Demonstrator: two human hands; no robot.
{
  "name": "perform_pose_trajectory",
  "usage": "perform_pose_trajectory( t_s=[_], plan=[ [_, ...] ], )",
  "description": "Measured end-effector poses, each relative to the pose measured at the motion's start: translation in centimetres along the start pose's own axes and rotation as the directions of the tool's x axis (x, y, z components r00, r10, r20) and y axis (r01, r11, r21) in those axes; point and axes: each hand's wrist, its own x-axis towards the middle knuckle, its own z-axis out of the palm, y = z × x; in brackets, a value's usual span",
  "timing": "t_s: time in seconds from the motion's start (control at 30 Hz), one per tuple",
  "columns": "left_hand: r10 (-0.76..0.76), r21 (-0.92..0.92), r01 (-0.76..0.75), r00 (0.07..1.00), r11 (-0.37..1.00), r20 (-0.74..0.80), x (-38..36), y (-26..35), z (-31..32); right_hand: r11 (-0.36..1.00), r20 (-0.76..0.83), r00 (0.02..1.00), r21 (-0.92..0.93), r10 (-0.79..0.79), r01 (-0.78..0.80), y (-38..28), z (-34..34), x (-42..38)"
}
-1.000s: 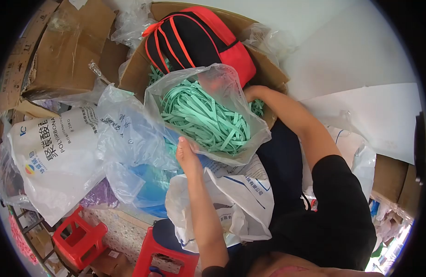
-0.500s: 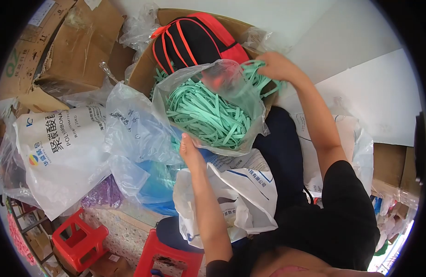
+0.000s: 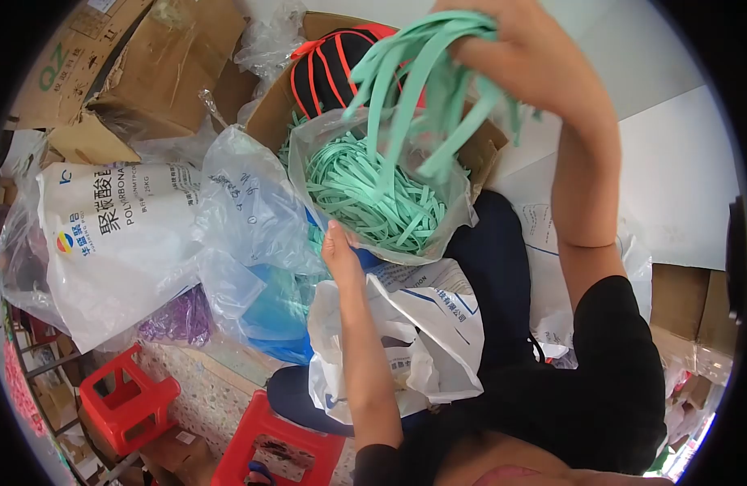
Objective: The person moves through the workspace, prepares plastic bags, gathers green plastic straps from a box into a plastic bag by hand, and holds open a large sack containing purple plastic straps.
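Note:
A bundle of mint-green straps (image 3: 422, 69) hangs in loops from my right hand (image 3: 523, 61), its fingers closed round them. Below it, a clear plastic bag (image 3: 463, 231) stands with its mouth wide, holding a heap of the same green straps (image 3: 373, 190). My left hand (image 3: 341, 253) is at the near left edge of this bag, thumb up and fingers closed, seemingly pinching the bag's rim; the fingertips are partly hidden. Across my lap, under the left forearm, lies a white printed sack (image 3: 438, 332) with its top open.
Behind the bag, a black and red backpack (image 3: 333, 73) rests in a cardboard box (image 3: 264, 105). A large white printed sack (image 3: 118, 251) and a blue plastic bag (image 3: 280, 312) lie to the left. Red stools (image 3: 130, 401) stand at the lower left; brown cartons (image 3: 159, 65) are stacked upper left.
My right hand has risen and come closer to the camera, lifting the bundle of green straps above the bag. My left hand stays by the bag's edge. The view has shifted slightly.

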Motion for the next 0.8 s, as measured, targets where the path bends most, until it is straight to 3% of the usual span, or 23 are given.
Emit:
perform_pose_trajectory(
  t_s=[0.03, 0.1, 0.17, 0.23, 0.3, 0.4, 0.5, 0.57, 0.63, 0.7, 0.8],
  plan=[
    [0.005, -0.007, -0.005, 1.000, 1.000, 0.005, 0.0, 0.0, 0.0, 0.995, 0.021, 1.000, 0.096, -0.015, 0.013, 0.7, 1.3, 0.2],
    [0.014, -0.021, -0.014, 1.000, 1.000, 0.021, 0.0, -0.1, -0.1, 0.968, 0.112, 0.963, 0.024, 0.247, -0.251, 0.4, 4.4, 0.0],
    [0.001, -0.022, -0.001, 1.000, 1.000, 0.007, -0.2, 0.1, 0.1, 0.958, 0.160, 0.987, -0.287, 0.033, 0.014, 2.6, 8.8, 0.0],
    [-0.006, -0.027, 0.005, 0.998, 1.000, -0.055, -0.4, 0.6, 1.1, 0.908, 0.293, 0.940, -0.418, 0.172, -0.036, 4.7, 13.6, -0.4],
    [-0.010, -0.021, 0.008, 0.994, 1.000, -0.113, -0.6, 1.1, 2.1, 0.922, 0.419, 0.889, -0.386, 0.187, -0.012, 6.0, 16.4, -2.0],
    [-0.022, 0.021, 0.023, 0.999, 1.000, -0.049, -0.5, 0.4, 0.4, 0.987, 0.344, 0.930, -0.047, -0.131, 0.156, 10.2, 16.9, -3.0],
    [-0.012, 0.037, 0.014, 0.997, 0.999, -0.070, -0.3, 0.4, 0.7, 0.949, 0.363, 0.883, -0.010, 0.298, -0.316, 12.0, 12.0, -1.4],
    [-0.024, 0.025, 0.026, 0.996, 0.999, -0.090, -0.6, 0.9, 1.7, 0.815, 0.496, 0.680, -0.511, 0.539, -0.273, 15.4, 11.2, -1.2],
    [-0.025, 0.022, 0.027, 0.997, 0.999, -0.078, -0.6, 0.9, 1.9, 0.715, 0.599, 0.392, -0.612, 0.698, -0.338, 19.5, 13.9, -2.8],
    [-0.020, 0.030, 0.021, 0.999, 0.999, -0.038, -0.2, 0.5, 1.3, 0.843, 0.727, 0.490, -0.536, 0.482, -0.033, 25.9, 19.7, -6.7],
    [-0.045, 0.118, 0.057, 0.994, 0.991, -0.102, -0.3, 0.8, 1.1, 0.867, 0.738, 0.499, -0.496, 0.455, -0.056, 28.4, 24.4, -8.5]
  ],
)
